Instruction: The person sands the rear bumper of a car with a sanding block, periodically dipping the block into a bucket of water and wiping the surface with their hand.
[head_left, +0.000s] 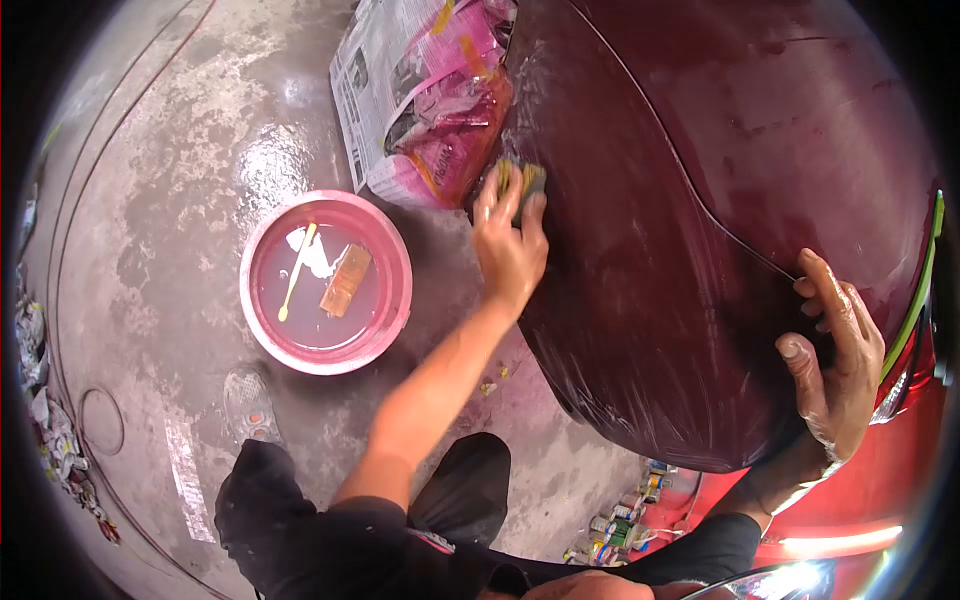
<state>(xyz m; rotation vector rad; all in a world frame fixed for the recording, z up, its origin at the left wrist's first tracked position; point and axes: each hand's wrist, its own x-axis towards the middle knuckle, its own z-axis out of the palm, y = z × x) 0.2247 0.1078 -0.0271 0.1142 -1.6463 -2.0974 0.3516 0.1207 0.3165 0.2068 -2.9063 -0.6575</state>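
1. Seen from above, a person crouches on a wet concrete floor (170, 200) beside a dark red, glossy car panel (700, 200).
2. The left hand (510, 255) presses a yellow-green pad (524, 178) against the panel's left edge, just beside taped newspaper (400, 90). Its fingers (487, 200) are curled over the pad, gripping it.
3. The pad is mostly hidden. Its long axis seems to run crosswise to the fingers, left to right in the view, with its face flat on the paint.
4. The right hand (835, 360) rests open on the panel's lower right, fingers loosely spread, holding nothing.
5. A pink basin (330, 362) of water stands on the floor near the left arm.
6. Likely risk: the panel is wet and curved, so the pad could skid into the newspaper and tear the soaked paper.
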